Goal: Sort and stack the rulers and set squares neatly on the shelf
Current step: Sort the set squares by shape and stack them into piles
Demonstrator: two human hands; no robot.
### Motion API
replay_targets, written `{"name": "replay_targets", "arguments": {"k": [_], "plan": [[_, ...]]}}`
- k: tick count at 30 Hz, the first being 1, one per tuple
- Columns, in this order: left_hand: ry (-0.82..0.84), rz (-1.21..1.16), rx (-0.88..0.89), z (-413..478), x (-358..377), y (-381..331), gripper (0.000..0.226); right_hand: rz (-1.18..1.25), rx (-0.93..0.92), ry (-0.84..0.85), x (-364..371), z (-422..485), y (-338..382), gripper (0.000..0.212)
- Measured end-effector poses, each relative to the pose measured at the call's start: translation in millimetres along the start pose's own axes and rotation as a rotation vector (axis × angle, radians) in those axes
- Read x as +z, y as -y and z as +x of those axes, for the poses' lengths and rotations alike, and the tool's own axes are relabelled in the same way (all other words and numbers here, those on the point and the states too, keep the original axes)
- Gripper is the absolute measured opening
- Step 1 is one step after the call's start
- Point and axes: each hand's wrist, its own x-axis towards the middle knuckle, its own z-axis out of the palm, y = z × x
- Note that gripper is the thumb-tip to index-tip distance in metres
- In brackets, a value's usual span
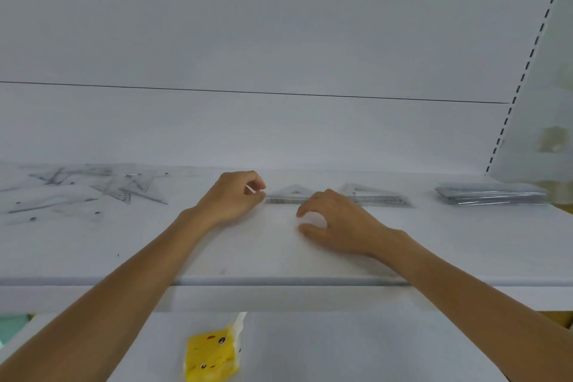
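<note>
On the white shelf (279, 257), a low stack of clear set squares (290, 195) lies near the back, between my hands. My left hand (232, 198) is curled, and its thumb and forefinger pinch the stack's left corner. My right hand (336, 223) rests in front of the stack's right part with its fingers apart and bent, holding nothing. A second stack of clear set squares (376, 195) lies just right of it, partly hidden by my right hand. A neat stack of clear rulers (493, 194) sits at the far right. Several loose rulers and set squares (80, 192) lie scattered at the left.
The shelf's back panel rises right behind the stacks. A slotted upright (508, 115) bounds the shelf at the right. Below the shelf's front edge, a yellow cartoon packet (210, 353) lies on the lower shelf.
</note>
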Motion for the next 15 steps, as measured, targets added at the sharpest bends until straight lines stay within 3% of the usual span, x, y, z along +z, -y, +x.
{"name": "replay_targets", "arguments": {"k": [5, 15], "plan": [[-0.003, 0.021, -0.005, -40.9, -43.1, 42.2, 0.008, 0.040, -0.003, -0.099, 14.0, 60.6, 38.4, 0.028], [-0.111, 0.031, -0.083, -111.4, -178.8, 172.5, 0.019, 0.217, 0.065, -0.127, 72.6, 194.9, 157.7, 0.026]]}}
